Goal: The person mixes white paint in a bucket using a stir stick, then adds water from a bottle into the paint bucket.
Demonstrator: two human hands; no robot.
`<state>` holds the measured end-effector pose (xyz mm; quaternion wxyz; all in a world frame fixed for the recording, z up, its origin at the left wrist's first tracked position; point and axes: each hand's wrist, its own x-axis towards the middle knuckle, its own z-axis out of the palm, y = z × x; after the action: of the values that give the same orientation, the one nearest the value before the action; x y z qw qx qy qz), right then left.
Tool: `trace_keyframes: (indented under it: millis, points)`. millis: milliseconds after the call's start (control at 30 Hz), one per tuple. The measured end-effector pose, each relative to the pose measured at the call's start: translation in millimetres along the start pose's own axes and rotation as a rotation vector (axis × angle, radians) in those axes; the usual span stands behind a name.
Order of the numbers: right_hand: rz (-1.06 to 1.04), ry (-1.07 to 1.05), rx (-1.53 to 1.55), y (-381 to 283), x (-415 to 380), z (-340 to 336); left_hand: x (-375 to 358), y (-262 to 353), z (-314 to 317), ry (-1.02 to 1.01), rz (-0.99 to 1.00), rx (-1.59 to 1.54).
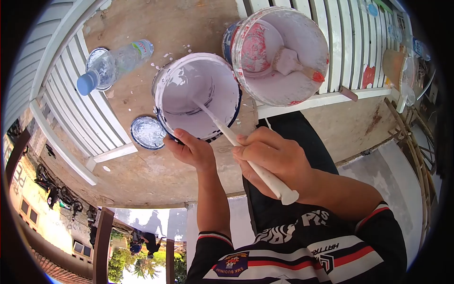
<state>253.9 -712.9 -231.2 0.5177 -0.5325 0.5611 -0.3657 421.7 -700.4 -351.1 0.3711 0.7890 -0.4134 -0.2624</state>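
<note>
My left hand (pixel 191 150) grips the near rim of a paint bucket (pixel 198 128), which tilts toward me with pale, whitish-lilac paint coating its inside. My right hand (pixel 276 158) is closed around a long white stick (pixel 269 180) with a flared upper end. The stick's lower end reaches into the paint. Beside this bucket, to the right, stands a larger paint-smeared bucket (pixel 307 40). Inside it lie a paint-coated brush (pixel 287 61) and a pot with red and whitish smears (pixel 255 47).
A water bottle (pixel 118 64) with a blue cap lies on its side at upper left. A paint-covered round lid (pixel 147 132) sits by the bucket. White slatted panels (pixel 90 104) flank the brown board on both sides. Another person (pixel 149 242) is visible far off at lower left.
</note>
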Motion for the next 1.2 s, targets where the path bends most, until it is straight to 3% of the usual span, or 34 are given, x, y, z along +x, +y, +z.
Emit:
trace_keyframes:
  millis: [267, 367, 500, 733, 767, 867, 1000, 1133, 1200]
  points:
    - [-0.084, -0.034, -0.224, 4.6, -3.4, -14.1, 1.4, 5.0, 1.8, -0.006, 0.029, -0.045]
    - [-0.045, -0.024, -0.068, 8.6, 2.2, -14.4, 1.1, 4.5, 1.4, -0.023, 0.034, -0.04]
    - [-0.176, 0.023, -0.261, 11.0, 8.4, -17.7, 0.9, 5.9, 1.6, -0.028, 0.054, -0.029]
    - [-0.046, -0.005, 0.024, 19.5, 10.3, -22.8, 2.3, 12.9, 0.7, -0.049, -0.006, -0.016]
    - [0.06, -0.033, 0.071, 21.5, 10.1, -27.4, 2.9, 12.2, 0.1, -0.055, -0.016, -0.018]
    - [0.215, 0.231, 0.352, 14.9, 12.1, -27.7, 6.1, 16.4, 1.4, -0.044, 0.051, -0.001]
    - [0.269, 0.237, 0.492, 13.8, 11.7, -42.9, 8.0, 12.0, 1.4, -0.027, 0.076, 0.004]
    - [0.222, 0.231, 0.426, 21.4, 15.8, -46.1, 9.6, 14.5, 4.7, -0.008, 0.083, -0.016]
    - [0.007, 0.163, 0.186, 35.4, 19.0, -45.8, 10.4, 16.0, 5.3, -0.01, 0.074, -0.015]
